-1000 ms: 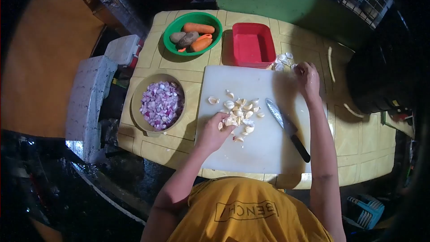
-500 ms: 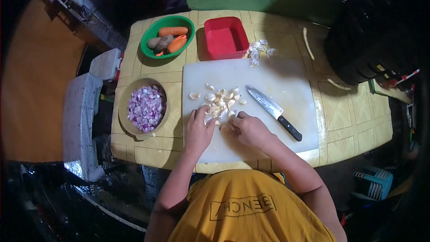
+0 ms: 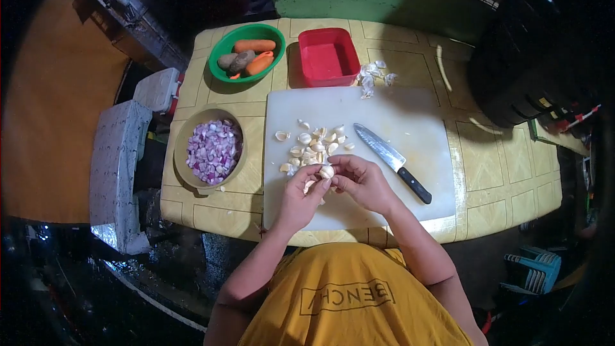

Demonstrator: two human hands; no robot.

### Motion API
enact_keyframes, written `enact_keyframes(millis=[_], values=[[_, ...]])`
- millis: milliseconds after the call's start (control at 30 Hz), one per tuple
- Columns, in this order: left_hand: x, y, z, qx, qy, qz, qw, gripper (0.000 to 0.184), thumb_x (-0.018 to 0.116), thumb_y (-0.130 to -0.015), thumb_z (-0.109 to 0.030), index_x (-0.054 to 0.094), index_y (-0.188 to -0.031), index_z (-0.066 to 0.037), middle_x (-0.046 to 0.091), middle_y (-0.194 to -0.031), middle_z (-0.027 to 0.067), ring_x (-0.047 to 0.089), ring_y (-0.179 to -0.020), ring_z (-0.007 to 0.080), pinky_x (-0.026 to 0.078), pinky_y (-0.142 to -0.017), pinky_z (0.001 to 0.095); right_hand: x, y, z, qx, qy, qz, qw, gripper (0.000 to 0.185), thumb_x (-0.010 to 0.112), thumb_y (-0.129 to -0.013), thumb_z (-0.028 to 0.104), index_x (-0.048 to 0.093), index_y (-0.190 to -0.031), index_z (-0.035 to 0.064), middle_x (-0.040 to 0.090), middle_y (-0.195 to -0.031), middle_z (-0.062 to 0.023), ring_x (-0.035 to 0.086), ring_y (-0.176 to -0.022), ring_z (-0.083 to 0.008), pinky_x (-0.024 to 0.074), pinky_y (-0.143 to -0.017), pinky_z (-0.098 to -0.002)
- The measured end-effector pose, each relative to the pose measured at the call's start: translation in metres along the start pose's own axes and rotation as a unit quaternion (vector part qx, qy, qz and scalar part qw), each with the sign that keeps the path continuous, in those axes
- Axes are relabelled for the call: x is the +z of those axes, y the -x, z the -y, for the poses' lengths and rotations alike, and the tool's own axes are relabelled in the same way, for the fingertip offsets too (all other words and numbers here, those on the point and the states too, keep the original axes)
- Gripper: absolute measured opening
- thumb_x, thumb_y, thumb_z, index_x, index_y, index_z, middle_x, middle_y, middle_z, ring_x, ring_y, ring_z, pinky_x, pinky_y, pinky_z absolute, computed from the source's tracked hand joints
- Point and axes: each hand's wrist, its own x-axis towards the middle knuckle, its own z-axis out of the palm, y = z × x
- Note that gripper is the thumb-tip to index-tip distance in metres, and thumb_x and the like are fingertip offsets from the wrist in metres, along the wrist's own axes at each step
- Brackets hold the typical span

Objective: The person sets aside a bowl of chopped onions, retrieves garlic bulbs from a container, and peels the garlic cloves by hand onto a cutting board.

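Between the fingertips of both hands is a pale garlic clove (image 3: 327, 172), held over the near part of a white cutting board (image 3: 410, 112). My left hand (image 3: 300, 200) pinches it from the left, fingers closed. From the right, my right hand (image 3: 363, 182) has thumb and fingers closed around the same clove. Just beyond the hands lies a loose pile of garlic cloves (image 3: 318, 146), several still in their skins. A kitchen knife (image 3: 391, 158) with a black handle rests on the board right of the pile, its tip pointing away to the left.
Chopped red onion (image 3: 214, 150) fills a beige bowl (image 3: 181, 166) at left. Carrots and brown root vegetables lie in a green bowl (image 3: 216, 74). Beside it stands a red square container (image 3: 330, 57), with garlic skins (image 3: 373, 77) to its right. A large black object (image 3: 519, 57) stands at far right.
Both hands have come together in front of the pile, with a garlic clove now between their fingertips. Before, they were apart, the left one at the pile's edge. The view has shifted slightly.
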Motion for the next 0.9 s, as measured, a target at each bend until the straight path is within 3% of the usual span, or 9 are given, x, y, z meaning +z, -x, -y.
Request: enact_keyframes(millis=[100, 167, 267, 367, 467, 733, 800, 867, 900], values=[[-0.003, -0.002, 0.001, 0.044, -0.066, -0.02, 0.997, 0.031, 0.061, -0.094, -0.008, 0.055, -0.124, 0.0, 0.066, -0.105, 0.0091, 0.064, -0.093, 0.0152, 0.051, -0.076, 0.0289, -0.002, -0.002, 0.0, -0.038, 0.069, 0.013, 0.997, 0.028, 0.064, -0.092, 0.005, 0.061, -0.119, -0.0027, 0.067, -0.104, -0.0075, 0.063, -0.085, -0.0103, 0.053, -0.075, -0.0254], [-0.01, 0.0, -0.01, 0.15, -0.259, -0.008, 0.954, 0.033, 0.061, -0.092, -0.008, 0.055, -0.123, 0.0, 0.067, -0.099, 0.0157, 0.068, -0.085, 0.0241, 0.054, -0.072, 0.0337, -0.006, -0.002, 0.005, -0.061, 0.103, 0.024, 0.993, 0.026, 0.065, -0.092, 0.006, 0.062, -0.116, -0.0027, 0.068, -0.101, -0.0071, 0.063, -0.083, -0.0101, 0.0529, -0.073, -0.0253], [-0.007, 0.004, -0.019, 0.211, -0.367, -0.023, 0.906, 0.037, 0.062, -0.088, -0.007, 0.055, -0.124, -0.004, 0.067, -0.093, 0.0182, 0.068, -0.083, 0.0324, 0.054, -0.072, 0.0397, -0.008, -0.004, 0.023, -0.069, 0.175, 0.035, 0.982, 0.022, 0.066, -0.09, 0.007, 0.064, -0.11, -0.0031, 0.069, -0.089, -0.0054, 0.063, -0.077, -0.0087, 0.0533, -0.07, -0.0249], [-0.007, 0.003, -0.016, 0.225, -0.354, -0.011, 0.908, 0.036, 0.06, -0.088, -0.007, 0.055, -0.123, -0.004, 0.066, -0.094, 0.0217, 0.066, -0.084, 0.0392, 0.053, -0.071, 0.0455, -0.007, -0.008, 0.025, -0.071, 0.2, 0.038, 0.977, 0.02, 0.067, -0.086, 0.006, 0.062, -0.102, -0.0032, 0.066, -0.078, -0.0033, 0.06, -0.07, -0.0066, 0.0522, -0.066, -0.0243], [-0.005, 0.011, -0.013, 0.127, -0.389, 0.012, 0.912, 0.034, 0.059, -0.087, -0.008, 0.054, -0.121, -0.004, 0.066, -0.091, 0.0214, 0.066, -0.083, 0.04, 0.053, -0.069, 0.0465, -0.006, -0.012, 0.012, -0.045, 0.218, 0.071, 0.972, 0.018, 0.066, -0.082, 0.004, 0.059, -0.098, -0.0016, 0.062, -0.074, -0.0018, 0.057, -0.067, -0.0056, 0.0492, -0.062, -0.0232], [-0.007, -0.015, 0.02, 0.071, -0.299, -0.053, 0.95, 0.03, 0.06, -0.087, -0.01, 0.057, -0.114, 0.002, 0.065, -0.087, 0.0238, 0.064, -0.081, 0.0409, 0.051, -0.071, 0.05, 0.019, -0.027, -0.018, -0.069, 0.206, -0.063, 0.974, 0.02, 0.053, -0.085, 0.007, 0.057, -0.103, -0.0007, 0.059, -0.076, -0.0075, 0.056, -0.068, -0.0102, 0.0474, -0.063, -0.0262], [-0.014, -0.022, 0.018, 0.057, -0.26, -0.075, 0.961, 0.029, 0.061, -0.086, -0.011, 0.058, -0.112, 0.002, 0.065, -0.087, 0.0238, 0.064, -0.082, 0.0407, 0.051, -0.072, 0.0496, 0.0, -0.038, -0.005, -0.061, 0.225, -0.161, 0.959, 0.022, 0.053, -0.085, 0.006, 0.06, -0.105, -0.0015, 0.061, -0.079, -0.0099, 0.059, -0.071, -0.0135, 0.0486, -0.066, -0.0278], [-0.022, -0.027, 0.007, 0.079, -0.391, -0.059, 0.915, 0.028, 0.061, -0.087, -0.014, 0.06, -0.11, 0.002, 0.066, -0.088, 0.0234, 0.065, -0.082, 0.04, 0.051, -0.074, 0.0489, -0.065, -0.073, -0.023, -0.123, 0.297, -0.219, 0.921, 0.023, 0.055, -0.085, 0.008, 0.064, -0.104, -0.0018, 0.067, -0.09, -0.0188, 0.066, -0.076, -0.0262, 0.0526, -0.073, -0.0363], [-0.024, -0.029, 0.005, 0.079, -0.395, -0.064, 0.913, 0.028, 0.061, -0.087, -0.014, 0.06, -0.11, 0.002, 0.066, -0.088, 0.0234, 0.065, -0.082, 0.04, 0.051, -0.074, 0.0489, -0.097, -0.093, -0.023, -0.119, 0.338, -0.242, 0.902, 0.023, 0.057, -0.084, 0.009, 0.066, -0.103, -0.0016, 0.068, -0.091, -0.0192, 0.067, -0.078, -0.0264, 0.053, -0.074, -0.0359]])
